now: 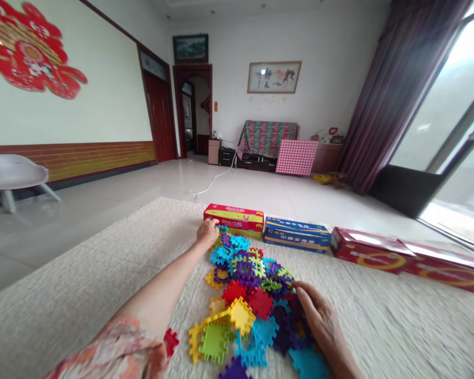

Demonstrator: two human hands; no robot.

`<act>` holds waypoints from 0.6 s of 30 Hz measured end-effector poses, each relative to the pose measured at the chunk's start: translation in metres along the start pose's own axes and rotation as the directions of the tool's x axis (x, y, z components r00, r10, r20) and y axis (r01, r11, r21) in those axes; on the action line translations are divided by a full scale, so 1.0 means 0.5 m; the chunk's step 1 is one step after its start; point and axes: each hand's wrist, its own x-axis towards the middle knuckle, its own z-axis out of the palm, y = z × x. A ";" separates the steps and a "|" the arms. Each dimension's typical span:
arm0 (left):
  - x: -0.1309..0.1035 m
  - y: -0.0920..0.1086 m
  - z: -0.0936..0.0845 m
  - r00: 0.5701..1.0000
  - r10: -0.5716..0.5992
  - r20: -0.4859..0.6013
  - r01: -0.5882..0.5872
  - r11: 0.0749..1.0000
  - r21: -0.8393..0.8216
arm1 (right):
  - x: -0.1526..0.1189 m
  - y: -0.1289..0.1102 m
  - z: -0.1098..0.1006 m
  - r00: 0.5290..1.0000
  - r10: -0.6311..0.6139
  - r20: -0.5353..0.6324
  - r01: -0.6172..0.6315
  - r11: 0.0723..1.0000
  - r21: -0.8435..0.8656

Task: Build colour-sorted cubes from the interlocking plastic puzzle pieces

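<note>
A loose pile of plastic interlocking tiles (pixel 242 312) with notched edges lies on the pale cloth in red, yellow, green, blue and purple. At the pile's far end is my left hand (pixel 208 232), its fingers curled beside a small blue tile (pixel 222 229) and close to the red battery box (pixel 234 217). What its fingertips hold, if anything, is hidden. My right hand (pixel 319 311) rests along the pile's right side, fingers stretched out and apart, the index fingertip at the purple tiles (pixel 285 281). A single red tile (pixel 170 341) lies by my left sleeve.
Beyond the pile stands a row of boxes: the red and yellow one, a blue box (pixel 297 235) and two dark red boxes (pixel 373 251) to the right. A white chair (pixel 13 172) is at the far left. A white cable (pixel 213 181) trails over the tiled floor.
</note>
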 end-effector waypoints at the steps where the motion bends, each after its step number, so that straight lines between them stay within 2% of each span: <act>1: 0.001 -0.002 0.004 1.000 0.004 0.005 -0.004 1.000 0.015 | 0.000 -0.001 0.000 1.000 0.004 -0.002 -0.004 1.000 0.001; 6: 0.003 -0.010 0.016 0.999 0.028 0.024 -0.029 0.998 0.061 | -0.002 -0.004 0.000 1.000 -0.001 -0.010 0.001 1.000 0.009; 11: 0.000 -0.020 -0.002 0.997 0.065 0.039 -0.068 0.995 0.067 | -0.003 -0.005 -0.003 1.000 0.016 -0.007 -0.016 0.998 0.057; 15: -0.005 -0.033 -0.026 1.000 0.007 0.023 -0.010 0.995 0.099 | 0.000 -0.001 -0.006 0.997 0.076 -0.026 -0.072 0.987 0.145; 18: -0.012 -0.034 -0.031 0.999 -0.045 0.022 0.043 0.992 0.121 | 0.005 -0.003 0.000 0.995 0.103 0.004 -0.102 0.982 0.158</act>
